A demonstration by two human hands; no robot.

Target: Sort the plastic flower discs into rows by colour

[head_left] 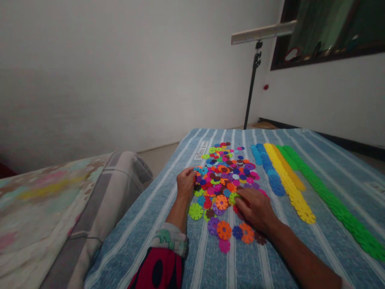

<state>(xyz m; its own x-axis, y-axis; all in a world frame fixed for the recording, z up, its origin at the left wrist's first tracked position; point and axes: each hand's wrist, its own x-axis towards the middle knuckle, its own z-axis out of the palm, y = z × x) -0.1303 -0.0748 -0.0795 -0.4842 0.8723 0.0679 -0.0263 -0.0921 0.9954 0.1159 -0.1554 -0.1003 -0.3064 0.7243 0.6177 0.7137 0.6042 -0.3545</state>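
Note:
A loose heap of plastic flower discs [221, 202] in mixed colours covers the middle of the striped blue cloth [204, 249]. At the heap's left edge, my left hand [185, 184] is closed, fingers bent over blue and orange discs; what its fingertips hold is hidden. On the right side of the heap rests my right hand [256, 208], fingers curled together, with a lime-green disc [233, 198] against its fingertips. Whether that disc is gripped is unclear. Nearer to me lie an orange disc [224, 230], a dark blue disc [237, 232] and a pink disc [224, 245].
Overlapping discs form long rows to the right: blue [273, 176], yellow [290, 184], orange-yellow [293, 174] and green [333, 202]. A bed with a patterned cover [75, 192] stands at the left. Behind the table rises a black stand [252, 86] bearing a long bar [261, 33].

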